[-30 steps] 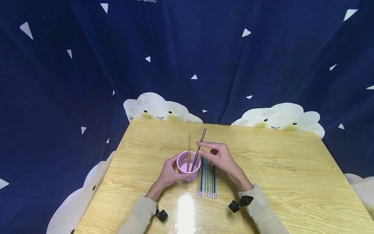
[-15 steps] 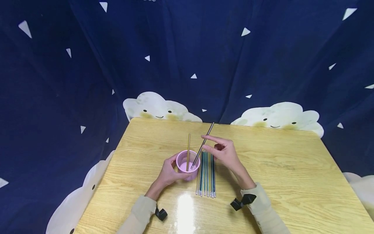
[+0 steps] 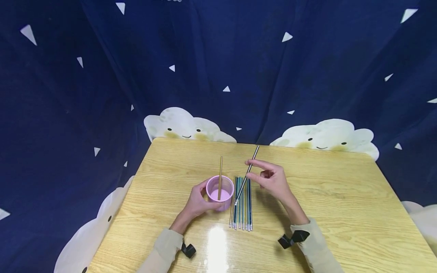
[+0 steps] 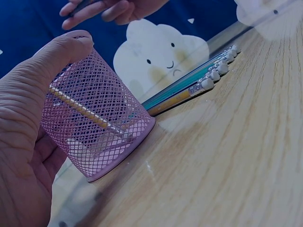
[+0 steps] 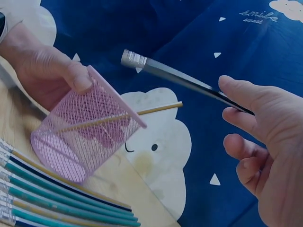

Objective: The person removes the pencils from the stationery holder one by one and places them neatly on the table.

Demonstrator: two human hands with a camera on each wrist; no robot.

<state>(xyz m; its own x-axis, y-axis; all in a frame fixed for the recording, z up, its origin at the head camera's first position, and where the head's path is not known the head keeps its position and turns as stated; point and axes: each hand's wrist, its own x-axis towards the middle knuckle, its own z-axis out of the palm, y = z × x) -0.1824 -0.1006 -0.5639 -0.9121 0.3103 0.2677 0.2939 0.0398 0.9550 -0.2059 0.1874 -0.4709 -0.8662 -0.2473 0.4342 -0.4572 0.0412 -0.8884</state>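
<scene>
My left hand [image 3: 198, 201] grips a pink mesh pencil cup [image 3: 223, 206] round its side, with the thumb near the rim in the left wrist view. A yellow pencil [image 3: 220, 170] leans inside the cup. Between thumb and fingers, my right hand [image 3: 273, 180] pinches a dark pencil [image 5: 182, 81] with its eraser end lower. That pencil is outside the cup, tilted above a row of pencils [image 3: 243, 212]. The row lies on the table right beside the cup, in teal, yellow and dark colours, with white erasers toward me.
The light wooden table [image 3: 324, 201] extends widely to the right and left of the hands. Behind it hangs a dark blue curtain [image 3: 211, 49] with white triangles and clouds. A black strap device [image 3: 293, 239] is on the right wrist.
The dark pencil has come out of the cup in my right hand, which moved up, then to the right. My left hand, the cup and the yellow pencil stay in place.
</scene>
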